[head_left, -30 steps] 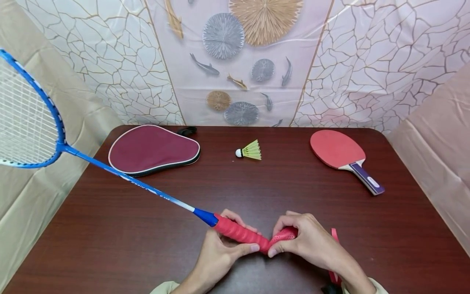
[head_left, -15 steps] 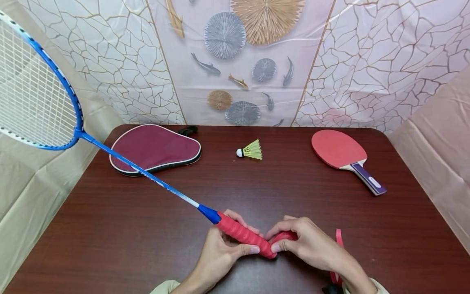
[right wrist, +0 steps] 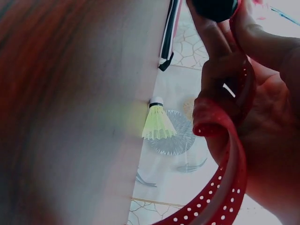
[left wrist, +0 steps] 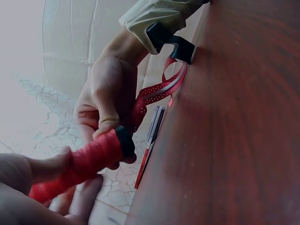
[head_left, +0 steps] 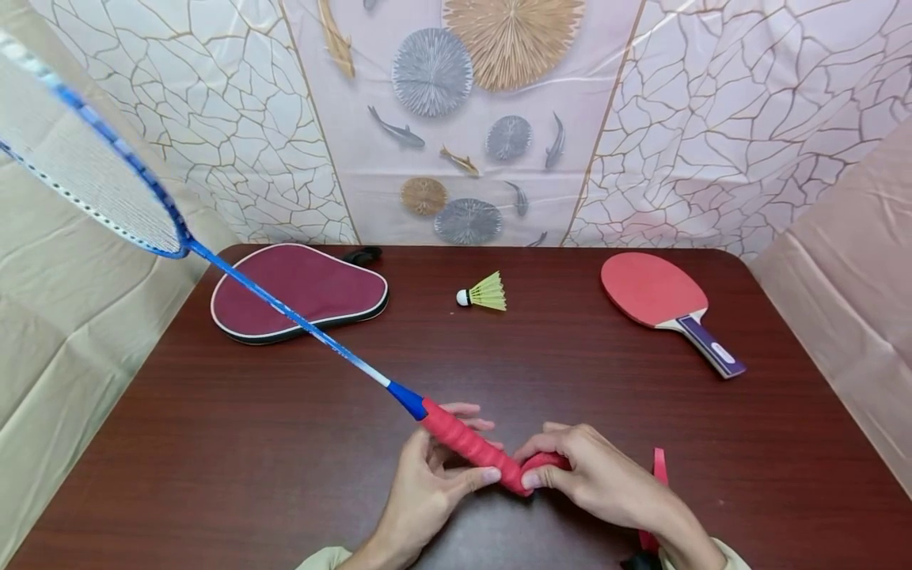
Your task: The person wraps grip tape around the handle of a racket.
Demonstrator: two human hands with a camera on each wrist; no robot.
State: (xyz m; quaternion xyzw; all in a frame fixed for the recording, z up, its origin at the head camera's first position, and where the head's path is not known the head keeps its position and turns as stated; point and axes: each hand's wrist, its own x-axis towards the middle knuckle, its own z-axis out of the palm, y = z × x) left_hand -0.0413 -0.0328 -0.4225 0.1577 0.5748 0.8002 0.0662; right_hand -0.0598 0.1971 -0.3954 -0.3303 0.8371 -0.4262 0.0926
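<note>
A blue badminton racket (head_left: 306, 326) slants up to the left, its head partly out of frame. Red grip tape (head_left: 470, 445) wraps its handle in ridged turns. My left hand (head_left: 420, 491) holds the handle between thumb and fingers, some fingertips lifted away. At the butt end, my right hand (head_left: 606, 479) pinches the tape between thumb and fingers. The black butt cap (left wrist: 125, 140) shows in the left wrist view. A loose, perforated length of tape (right wrist: 225, 192) curls down past the right palm in the right wrist view.
On the brown table (head_left: 299, 443), a maroon paddle case (head_left: 313, 281) lies back left, crossed in view by the racket shaft. A yellow shuttlecock (head_left: 486, 291) lies at the back middle, and a red table tennis paddle (head_left: 655, 289) at right. Patterned cloth (head_left: 470, 158) hangs behind.
The racket has rolled about its shaft, and its head shows narrower and nearer edge-on. The shaft slants more steeply. Some left fingers have loosened from the handle; the right hand keeps its pinch on the tape.
</note>
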